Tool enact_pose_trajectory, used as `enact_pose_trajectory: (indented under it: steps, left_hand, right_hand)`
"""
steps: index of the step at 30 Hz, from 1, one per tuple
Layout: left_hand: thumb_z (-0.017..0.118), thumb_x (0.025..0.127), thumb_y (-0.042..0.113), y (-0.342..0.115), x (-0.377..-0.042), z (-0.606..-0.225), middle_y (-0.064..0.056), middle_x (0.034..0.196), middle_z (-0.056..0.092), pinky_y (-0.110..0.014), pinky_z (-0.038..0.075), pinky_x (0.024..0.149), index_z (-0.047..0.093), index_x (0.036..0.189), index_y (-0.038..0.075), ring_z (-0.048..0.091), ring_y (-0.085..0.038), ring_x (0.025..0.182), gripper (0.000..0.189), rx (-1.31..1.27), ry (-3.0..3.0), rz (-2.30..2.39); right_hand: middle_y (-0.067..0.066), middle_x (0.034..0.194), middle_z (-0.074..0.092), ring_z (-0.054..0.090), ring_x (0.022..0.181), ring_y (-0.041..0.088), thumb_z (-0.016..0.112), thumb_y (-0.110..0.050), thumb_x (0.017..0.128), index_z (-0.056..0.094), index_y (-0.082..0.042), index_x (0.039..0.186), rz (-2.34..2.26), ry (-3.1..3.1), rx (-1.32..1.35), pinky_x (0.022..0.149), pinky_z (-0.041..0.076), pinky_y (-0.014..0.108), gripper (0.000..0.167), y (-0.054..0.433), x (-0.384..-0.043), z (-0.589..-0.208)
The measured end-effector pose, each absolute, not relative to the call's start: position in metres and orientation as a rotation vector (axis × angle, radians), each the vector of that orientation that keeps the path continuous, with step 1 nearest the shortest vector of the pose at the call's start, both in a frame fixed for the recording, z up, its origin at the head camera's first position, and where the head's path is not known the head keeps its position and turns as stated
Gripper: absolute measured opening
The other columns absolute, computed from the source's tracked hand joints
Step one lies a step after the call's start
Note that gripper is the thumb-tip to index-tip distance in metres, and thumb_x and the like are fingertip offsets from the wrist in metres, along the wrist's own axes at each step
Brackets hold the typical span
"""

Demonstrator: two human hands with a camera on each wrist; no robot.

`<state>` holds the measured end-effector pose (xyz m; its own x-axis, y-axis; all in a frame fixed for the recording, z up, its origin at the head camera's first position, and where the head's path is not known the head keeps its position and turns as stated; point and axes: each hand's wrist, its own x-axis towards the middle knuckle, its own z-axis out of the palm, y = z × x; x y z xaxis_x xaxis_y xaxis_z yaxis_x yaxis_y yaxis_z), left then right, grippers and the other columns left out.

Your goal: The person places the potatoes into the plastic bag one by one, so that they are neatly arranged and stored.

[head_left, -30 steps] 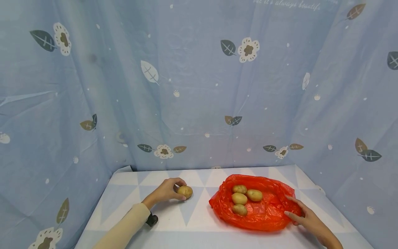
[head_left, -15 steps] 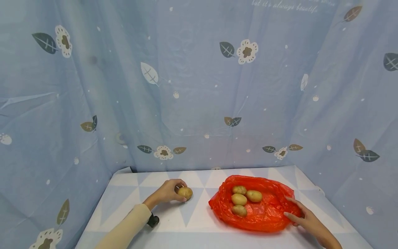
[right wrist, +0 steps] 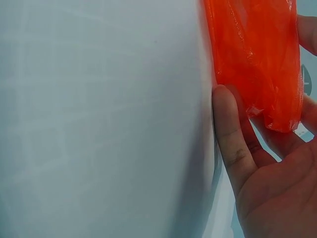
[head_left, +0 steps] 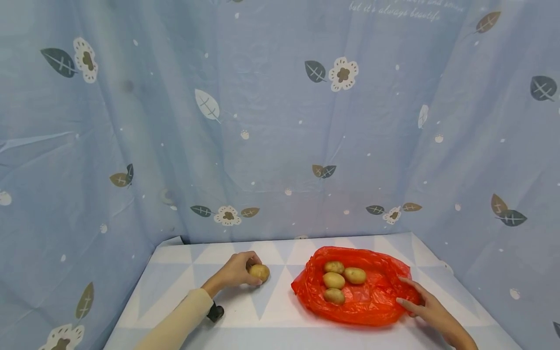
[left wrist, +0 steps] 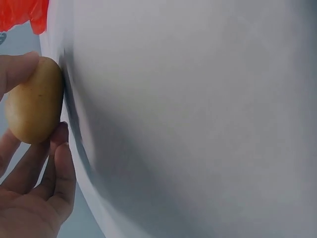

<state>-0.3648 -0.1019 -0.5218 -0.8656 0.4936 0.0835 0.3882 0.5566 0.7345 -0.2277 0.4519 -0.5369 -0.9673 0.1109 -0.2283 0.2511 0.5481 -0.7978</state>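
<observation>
In the head view my left hand [head_left: 234, 272] holds a single yellow-brown potato [head_left: 261, 273] on the left half of the table. Seen from the left wrist, thumb and fingers pinch that potato [left wrist: 37, 104] from opposite sides, close to the table surface. My right hand [head_left: 433, 310] grips the right edge of a red plastic bag [head_left: 372, 311], which lies spread with its mouth facing up. Inside the bag, toward its left side, several potatoes [head_left: 334, 281] sit together. From the right wrist, the fingers reach round the bag's crumpled edge [right wrist: 262, 74]; part of their contact is hidden.
A white and pale blue triangle-patterned cloth [head_left: 258, 335] covers the table. Behind it and at both sides hangs a blue curtain [head_left: 271, 146] with leaves and flowers. A small black device [head_left: 215, 312] is at the left wrist.
The head view has shifted slightly. Both hands, the held potato and the bag stay practically where they were.
</observation>
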Motion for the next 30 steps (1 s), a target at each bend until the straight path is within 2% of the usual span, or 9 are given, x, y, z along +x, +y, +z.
enact_pose_trajectory:
  steps: [7, 17, 23, 30]
  left_hand:
    - [0.096, 0.072, 0.022, -0.101, -0.364, -0.524, -0.002, 0.105, 0.073, -0.04, 0.055, 0.085, 0.067, 0.109, 0.015, 0.065, -0.014, 0.092, 0.047, 0.761, 2.653, 1.253]
    - [0.095, 0.073, 0.022, -0.094, -0.36, -0.516, 0.0, 0.106, 0.073, -0.035, 0.056, 0.082, 0.069, 0.112, 0.015, 0.066, -0.015, 0.093, 0.047, 0.756, 2.666, 1.381]
    - [0.095, 0.074, 0.022, -0.089, -0.359, -0.51, 0.003, 0.106, 0.071, -0.033, 0.055, 0.085, 0.07, 0.114, 0.018, 0.067, -0.014, 0.095, 0.047, 0.759, 2.645, 1.448]
    - [0.094, 0.075, 0.025, -0.084, -0.354, -0.504, 0.004, 0.109, 0.07, -0.035, 0.056, 0.089, 0.07, 0.117, 0.016, 0.065, -0.014, 0.097, 0.049, 0.8, 2.654, 1.474]
  right_hand:
    - [0.03, 0.145, 0.037, 0.057, 0.096, 0.025, 0.07, -0.043, 0.097, 0.027, -0.009, 0.16, -1.386, 2.626, 0.309, 0.072, 0.054, 0.036, 0.084, 0.452, -0.229, -0.536]
    - [0.029, 0.142, 0.04, 0.058, 0.093, 0.024, 0.071, -0.044, 0.096, 0.026, -0.008, 0.16, -1.388, 2.63, 0.328, 0.072, 0.054, 0.034, 0.086, 0.45, -0.229, -0.537]
    - [0.026, 0.142, 0.04, 0.059, 0.091, 0.024, 0.074, -0.046, 0.093, 0.027, -0.011, 0.16, -1.389, 2.64, 0.344, 0.073, 0.055, 0.033, 0.089, 0.449, -0.228, -0.536]
    - [0.027, 0.142, 0.038, 0.059, 0.093, 0.024, 0.073, -0.045, 0.094, 0.027, -0.01, 0.16, -1.384, 2.638, 0.327, 0.073, 0.055, 0.033, 0.088, 0.449, -0.229, -0.535]
